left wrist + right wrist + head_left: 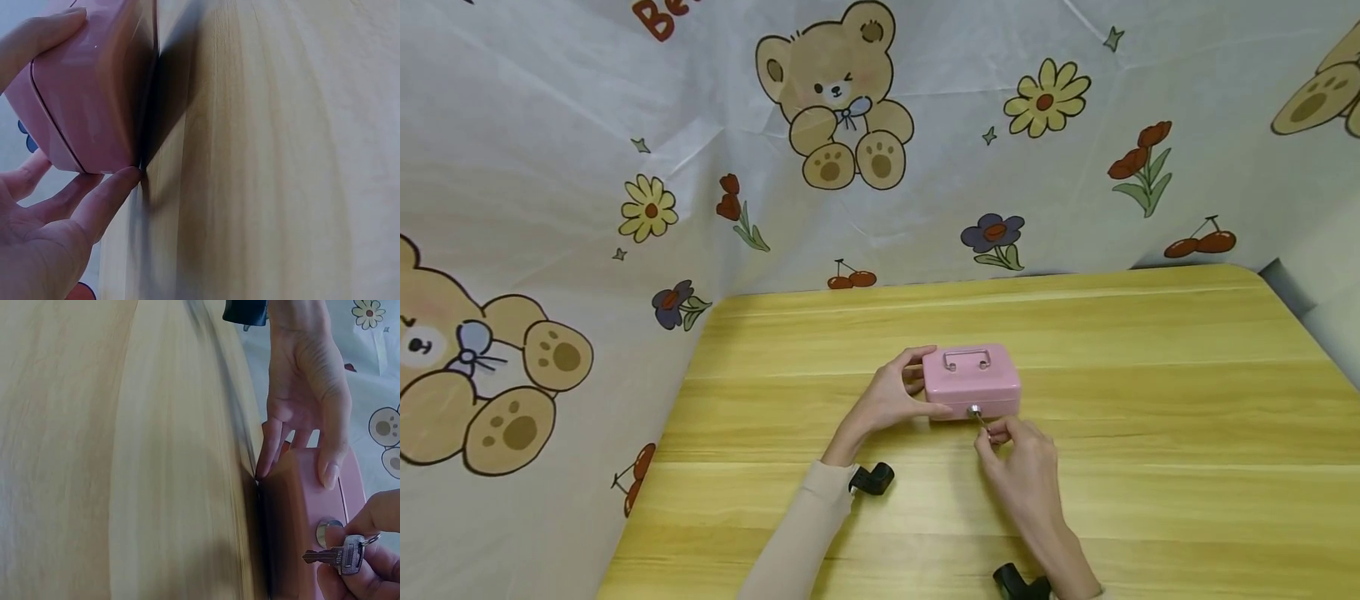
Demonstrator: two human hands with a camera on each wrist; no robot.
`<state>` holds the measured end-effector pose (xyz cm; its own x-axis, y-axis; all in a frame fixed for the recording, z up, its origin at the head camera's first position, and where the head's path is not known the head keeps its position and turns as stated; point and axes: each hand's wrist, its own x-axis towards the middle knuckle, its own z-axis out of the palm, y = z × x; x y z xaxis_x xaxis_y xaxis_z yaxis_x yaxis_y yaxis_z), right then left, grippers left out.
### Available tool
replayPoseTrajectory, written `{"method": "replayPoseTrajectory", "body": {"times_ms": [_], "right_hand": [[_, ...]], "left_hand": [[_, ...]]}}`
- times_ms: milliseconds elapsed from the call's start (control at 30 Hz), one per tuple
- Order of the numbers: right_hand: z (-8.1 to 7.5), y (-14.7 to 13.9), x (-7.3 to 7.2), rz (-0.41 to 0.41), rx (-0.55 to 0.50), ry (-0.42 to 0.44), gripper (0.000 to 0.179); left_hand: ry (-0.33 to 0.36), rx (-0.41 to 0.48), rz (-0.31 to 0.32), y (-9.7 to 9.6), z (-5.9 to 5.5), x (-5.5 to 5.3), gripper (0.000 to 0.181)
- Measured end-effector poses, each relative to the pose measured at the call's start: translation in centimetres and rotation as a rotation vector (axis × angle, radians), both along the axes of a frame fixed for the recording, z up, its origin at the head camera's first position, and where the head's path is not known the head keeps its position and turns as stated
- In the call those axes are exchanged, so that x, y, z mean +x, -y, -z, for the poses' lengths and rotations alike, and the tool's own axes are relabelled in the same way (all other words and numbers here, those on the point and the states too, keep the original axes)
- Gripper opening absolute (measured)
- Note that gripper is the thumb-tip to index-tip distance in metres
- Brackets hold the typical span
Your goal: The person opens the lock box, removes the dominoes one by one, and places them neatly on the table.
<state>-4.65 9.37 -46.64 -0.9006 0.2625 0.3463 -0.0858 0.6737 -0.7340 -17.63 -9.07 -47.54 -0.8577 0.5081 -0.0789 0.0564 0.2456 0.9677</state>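
A small pink cash box (958,385) sits on the table with its lid down and its lock (326,532) facing me. My left hand (887,400) grips the box's left end, thumb on the front face and fingers around the side and back. My right hand (1024,468) pinches a key at the lock, its fingertips close in front of the round silver cylinder. In the right wrist view a silver key (351,555) hangs from a ring (372,539) at those fingers. The fingers hide the part that meets the keyhole.
The box has a metal carrying handle (967,357) on its lid. The wooden table (1150,400) extends on both sides. A white cloth (947,50) printed with bears and flowers hangs behind and at the left. Black wrist cameras (874,479) are strapped on both arms.
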Motion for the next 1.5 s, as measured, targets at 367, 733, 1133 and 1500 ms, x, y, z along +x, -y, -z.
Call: {"method": "replayPoseTrajectory", "body": {"times_ms": [367,733,1133,1500], "right_hand": [[0.4,1.1,-0.9,0.01,0.095,-0.048,0.012],[0.8,1.1,-1.4,0.026,0.091,-0.014,0.008],[0.5,0.6,-1.6,0.011,-0.469,0.376,0.014],[-0.2,0.0,-1.7,-0.059,-1.03,0.526,0.024]], "left_hand": [[-0.008,-0.006,0.02,0.0,0.1,-0.2,0.097],[-0.016,-0.007,0.016,-0.2,0.1,-0.4,0.098],[-0.025,0.013,0.012,-0.1,0.3,-0.3,0.096],[-0.051,0.024,0.018,-0.2,0.5,-0.3,0.094]]}}
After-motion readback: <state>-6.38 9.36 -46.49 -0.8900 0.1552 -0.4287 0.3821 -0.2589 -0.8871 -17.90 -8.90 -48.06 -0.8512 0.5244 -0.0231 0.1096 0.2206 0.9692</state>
